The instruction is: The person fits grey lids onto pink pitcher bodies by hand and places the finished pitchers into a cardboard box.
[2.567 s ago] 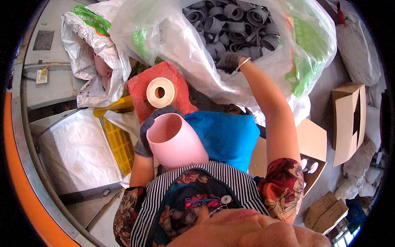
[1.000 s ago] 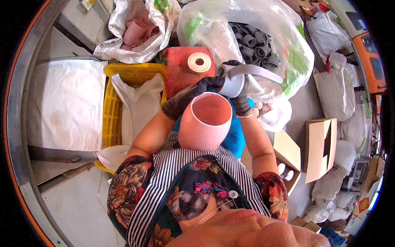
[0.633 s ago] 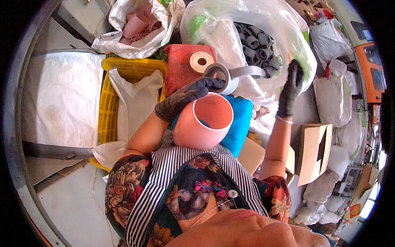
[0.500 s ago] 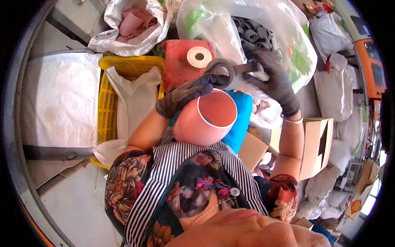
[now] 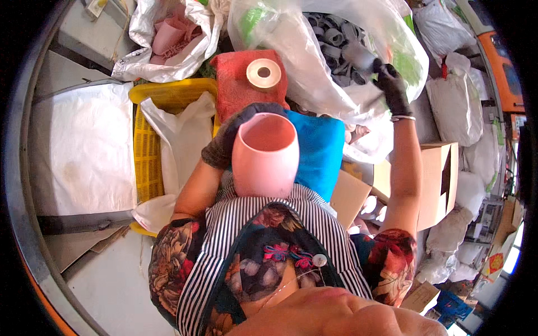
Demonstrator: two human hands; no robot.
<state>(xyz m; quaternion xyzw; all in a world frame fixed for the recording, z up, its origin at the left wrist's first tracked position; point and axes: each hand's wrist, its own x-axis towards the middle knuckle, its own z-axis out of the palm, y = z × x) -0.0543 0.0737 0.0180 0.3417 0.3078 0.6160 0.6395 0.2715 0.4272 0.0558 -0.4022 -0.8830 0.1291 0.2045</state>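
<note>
My left hand [image 5: 234, 133], in a dark glove, curls round the far left side of a rounded pink pot [image 5: 264, 171]. The pot stands upright against my striped apron, its open mouth tilted toward the front. Part of that hand is hidden behind the pot. Out to the right, my gloved right hand [image 5: 391, 88] reaches over a large clear plastic bag [image 5: 297, 61]. A blurred grey band-like piece [image 5: 358, 55] is at its fingertips, above several grey rings [image 5: 334, 37] in the bag. Whether the fingers still grip this piece is unclear.
A cream-coloured roll [image 5: 263, 73] lies on a red cloth bundle [image 5: 232, 84] ahead of me. Beside the pot is a blue cushion-like thing [image 5: 319, 148]. A yellow basket [image 5: 147, 148] stands left, cardboard boxes [image 5: 434, 190] right, and a white sack [image 5: 137, 53] of pink scraps far left.
My right hand has moved right and away with a grey piece, from above the pot to the clear bag. My left hand has left the grey ring and closed round the pot, which now stands more upright.
</note>
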